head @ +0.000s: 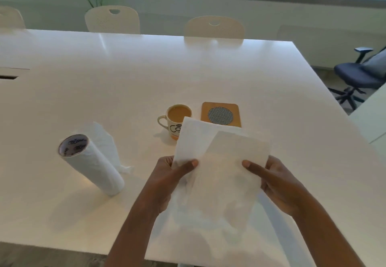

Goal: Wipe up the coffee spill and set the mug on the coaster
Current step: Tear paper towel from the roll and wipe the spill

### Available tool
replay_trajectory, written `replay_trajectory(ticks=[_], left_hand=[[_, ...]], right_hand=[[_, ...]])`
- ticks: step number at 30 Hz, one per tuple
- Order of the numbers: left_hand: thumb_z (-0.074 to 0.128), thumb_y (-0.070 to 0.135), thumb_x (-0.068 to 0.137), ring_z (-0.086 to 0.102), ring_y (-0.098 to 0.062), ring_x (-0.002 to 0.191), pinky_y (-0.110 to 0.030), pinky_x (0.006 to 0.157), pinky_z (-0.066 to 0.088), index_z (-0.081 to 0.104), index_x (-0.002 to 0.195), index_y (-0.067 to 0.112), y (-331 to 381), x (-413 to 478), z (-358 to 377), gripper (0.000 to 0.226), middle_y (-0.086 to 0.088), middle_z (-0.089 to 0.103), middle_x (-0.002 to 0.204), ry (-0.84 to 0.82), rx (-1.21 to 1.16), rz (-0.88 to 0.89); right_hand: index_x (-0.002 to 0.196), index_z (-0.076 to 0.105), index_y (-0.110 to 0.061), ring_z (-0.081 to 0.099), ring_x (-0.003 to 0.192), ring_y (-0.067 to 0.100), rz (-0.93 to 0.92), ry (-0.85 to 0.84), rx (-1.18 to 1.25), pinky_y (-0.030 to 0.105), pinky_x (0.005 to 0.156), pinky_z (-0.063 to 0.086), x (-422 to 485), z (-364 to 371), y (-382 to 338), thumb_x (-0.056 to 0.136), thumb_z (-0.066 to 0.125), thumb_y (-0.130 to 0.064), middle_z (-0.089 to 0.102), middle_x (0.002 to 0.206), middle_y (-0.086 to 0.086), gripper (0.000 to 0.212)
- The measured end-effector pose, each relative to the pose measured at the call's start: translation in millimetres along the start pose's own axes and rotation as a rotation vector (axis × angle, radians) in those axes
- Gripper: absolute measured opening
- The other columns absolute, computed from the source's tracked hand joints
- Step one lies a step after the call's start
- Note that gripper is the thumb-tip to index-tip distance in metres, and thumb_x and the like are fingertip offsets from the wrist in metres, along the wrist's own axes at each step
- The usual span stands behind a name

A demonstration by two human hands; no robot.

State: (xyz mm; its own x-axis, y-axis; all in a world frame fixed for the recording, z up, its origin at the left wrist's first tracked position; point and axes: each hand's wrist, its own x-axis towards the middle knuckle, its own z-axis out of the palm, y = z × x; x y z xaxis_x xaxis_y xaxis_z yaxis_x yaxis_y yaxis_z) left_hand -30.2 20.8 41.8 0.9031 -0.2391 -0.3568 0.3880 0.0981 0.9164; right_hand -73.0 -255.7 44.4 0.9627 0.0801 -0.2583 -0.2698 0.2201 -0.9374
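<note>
Head view, two hands' fingers gripping one paper towel (219,162), one mug (176,121), one coaster (220,114)

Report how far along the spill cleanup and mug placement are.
Done: a paper towel sheet is off the roll, which lies on the table. In hand: left hand and right hand hold the sheet up, each in a pinching grip. Left: wiping hasn't begun, though the sheet hides any spill from view; the mug, full of coffee, stands beside the empty coaster, not on it.

Head view, downward over table (125,74)
</note>
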Motion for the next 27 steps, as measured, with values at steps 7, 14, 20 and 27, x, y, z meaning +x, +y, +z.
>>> replay_trajectory(ticks=[7,14,20,27], left_hand=[[0.087,0.034,0.082,0.079,-0.029,0.106,-0.039,0.086,0.066,0.083,0.112,0.016,-1,19,2,0.036,-0.013,0.082,0.116,-0.145,0.031,-0.050],[0.097,0.020,0.074,0.082,-0.018,0.096,-0.027,0.070,0.064,0.083,0.104,0.027,-7,29,16,0.034,-0.003,0.084,0.109,-0.141,0.087,-0.025],[0.093,0.016,0.074,0.080,-0.028,0.104,-0.037,0.080,0.066,0.084,0.106,0.016,-4,37,12,0.033,-0.011,0.083,0.113,-0.119,0.002,-0.003],[0.091,0.028,0.074,0.079,-0.027,0.107,-0.036,0.081,0.065,0.083,0.113,0.024,8,44,1,0.040,-0.010,0.081,0.118,-0.225,0.008,-0.014]], right_hand=[[0.109,0.084,-0.019,0.082,0.098,0.035,0.060,0.164,-0.110,0.040,0.073,0.068,-1,-8,3,0.080,0.088,-0.027,0.084,0.112,0.015,0.030],[0.096,0.086,-0.015,0.084,0.085,0.028,-0.034,0.354,-0.179,0.031,0.064,0.066,9,2,2,0.087,0.088,-0.023,0.086,0.096,0.008,0.012],[0.114,0.081,-0.021,0.083,0.097,0.029,0.029,0.233,-0.143,0.040,0.074,0.069,12,-4,-4,0.079,0.095,-0.031,0.084,0.111,0.007,0.039],[0.114,0.083,-0.020,0.083,0.093,0.033,0.022,0.148,-0.203,0.044,0.073,0.068,15,-14,-8,0.093,0.082,-0.016,0.084,0.107,0.012,0.021]])
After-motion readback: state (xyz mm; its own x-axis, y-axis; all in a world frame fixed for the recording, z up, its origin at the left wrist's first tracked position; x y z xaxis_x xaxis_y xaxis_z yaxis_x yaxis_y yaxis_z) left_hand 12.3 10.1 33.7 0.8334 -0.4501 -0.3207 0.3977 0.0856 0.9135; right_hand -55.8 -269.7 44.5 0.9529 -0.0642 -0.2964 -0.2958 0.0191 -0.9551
